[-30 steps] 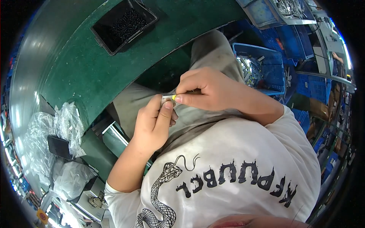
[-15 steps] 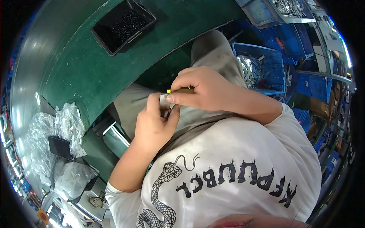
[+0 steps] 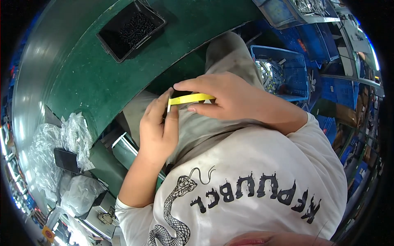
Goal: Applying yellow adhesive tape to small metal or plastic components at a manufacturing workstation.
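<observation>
A thin white piece (image 3: 168,107), seen nearly edge-on, is pinched between the fingers and thumb of my left hand (image 3: 158,125). From it a flat yellow strip (image 3: 191,98) runs across to my right hand (image 3: 230,96), its other end tucked under the curled fingers at the palm. My right index finger reaches out above the strip and the thumb lies below it, both apart from it. A small whitish point shows beside the strip near the right palm. Both hands are above my lap, in front of the grey trousers (image 3: 232,55).
A black bin (image 3: 119,51) of small dark parts stands on the green table (image 3: 82,82). Clear plastic bags (image 3: 45,151) and a black flat object (image 3: 65,160) lie at left. On the right are a blue basket (image 3: 295,80) of metal pieces and a bin (image 3: 283,14) on a rack.
My hands have drawn apart, the left one moving slightly left with the white piece. The right thumb and index finger have opened off it, and more of the yellow strip now shows.
</observation>
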{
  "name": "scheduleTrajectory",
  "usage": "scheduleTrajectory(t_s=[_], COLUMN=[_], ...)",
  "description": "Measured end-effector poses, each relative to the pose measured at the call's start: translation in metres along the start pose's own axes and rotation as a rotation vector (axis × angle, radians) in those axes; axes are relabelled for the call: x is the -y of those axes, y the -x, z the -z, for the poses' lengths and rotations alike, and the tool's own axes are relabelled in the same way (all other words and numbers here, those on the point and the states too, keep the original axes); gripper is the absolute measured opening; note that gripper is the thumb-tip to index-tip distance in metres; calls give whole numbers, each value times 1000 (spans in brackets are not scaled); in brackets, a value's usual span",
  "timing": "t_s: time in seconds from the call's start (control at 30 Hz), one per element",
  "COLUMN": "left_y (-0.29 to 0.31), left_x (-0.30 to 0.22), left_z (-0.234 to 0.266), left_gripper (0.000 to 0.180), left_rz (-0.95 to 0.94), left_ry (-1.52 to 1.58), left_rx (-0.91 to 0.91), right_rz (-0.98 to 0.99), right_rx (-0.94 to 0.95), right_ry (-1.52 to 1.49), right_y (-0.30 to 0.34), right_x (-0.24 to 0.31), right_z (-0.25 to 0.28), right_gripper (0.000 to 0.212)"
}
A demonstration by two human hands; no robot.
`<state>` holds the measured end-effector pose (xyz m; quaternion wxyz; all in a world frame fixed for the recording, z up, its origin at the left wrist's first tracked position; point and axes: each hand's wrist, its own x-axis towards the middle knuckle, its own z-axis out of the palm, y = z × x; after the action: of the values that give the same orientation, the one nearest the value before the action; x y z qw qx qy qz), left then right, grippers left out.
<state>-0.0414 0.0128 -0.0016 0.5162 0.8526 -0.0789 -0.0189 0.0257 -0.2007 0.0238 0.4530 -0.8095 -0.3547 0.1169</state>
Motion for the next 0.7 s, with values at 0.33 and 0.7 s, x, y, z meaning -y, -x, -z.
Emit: scheduleTrajectory(t_s=[0.33,0.7], left_y=[0,3], left_x=[-8,-5], left_z=[-8,-6], left_gripper=[12,16], left_rz=[302,293], left_ry=[493,546], left_rx=[-27,26], right_rz=[358,348], right_rx=[-9,4], right_ry=[400,545], right_y=[4,5], right_x=[-15,-19], right_z=[6,6], right_gripper=[37,39])
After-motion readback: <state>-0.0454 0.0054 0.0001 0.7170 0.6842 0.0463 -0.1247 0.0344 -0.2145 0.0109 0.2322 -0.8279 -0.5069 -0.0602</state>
